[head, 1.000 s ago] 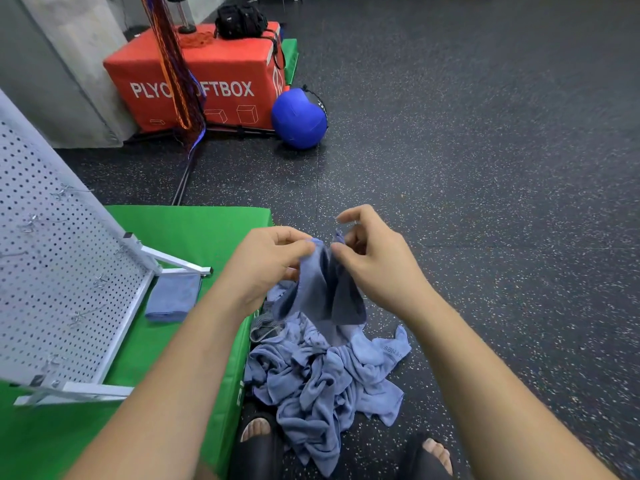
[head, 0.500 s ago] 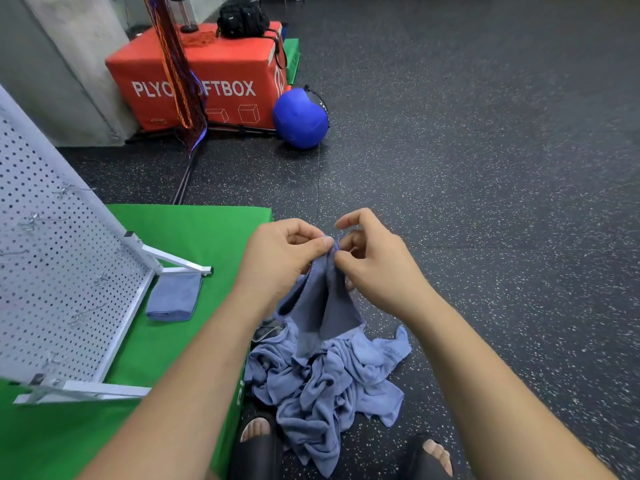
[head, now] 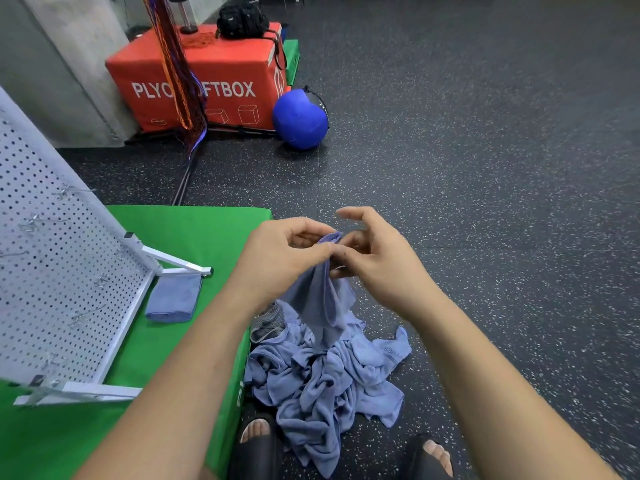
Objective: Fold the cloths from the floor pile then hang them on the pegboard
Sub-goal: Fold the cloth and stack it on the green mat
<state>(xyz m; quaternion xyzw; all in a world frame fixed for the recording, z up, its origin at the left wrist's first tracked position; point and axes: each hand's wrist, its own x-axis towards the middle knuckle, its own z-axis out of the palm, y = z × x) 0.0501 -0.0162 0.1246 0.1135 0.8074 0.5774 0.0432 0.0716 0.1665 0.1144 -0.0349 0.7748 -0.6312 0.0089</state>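
Note:
A blue-grey cloth (head: 322,299) hangs lifted above the floor pile of crumpled blue cloths (head: 325,386). My left hand (head: 280,254) pinches its top edge between thumb and fingers. My right hand (head: 374,258) pinches the same edge right beside the left, with its index finger raised. The white pegboard (head: 52,271) with several metal hooks leans on its stand at the left, on the green mat (head: 194,230). A folded blue cloth (head: 173,297) lies on the mat at the pegboard's foot.
A red soft box (head: 214,81) with a black bag on top and a blue ball (head: 299,117) stand at the back left. Orange-purple ropes hang before the box. My two sandalled feet (head: 256,441) flank the pile. Dark speckled floor spreads to the right.
Both hands have drawn together at the cloth's top edge, and the cloth now hangs narrower beneath them. The pile has not moved.

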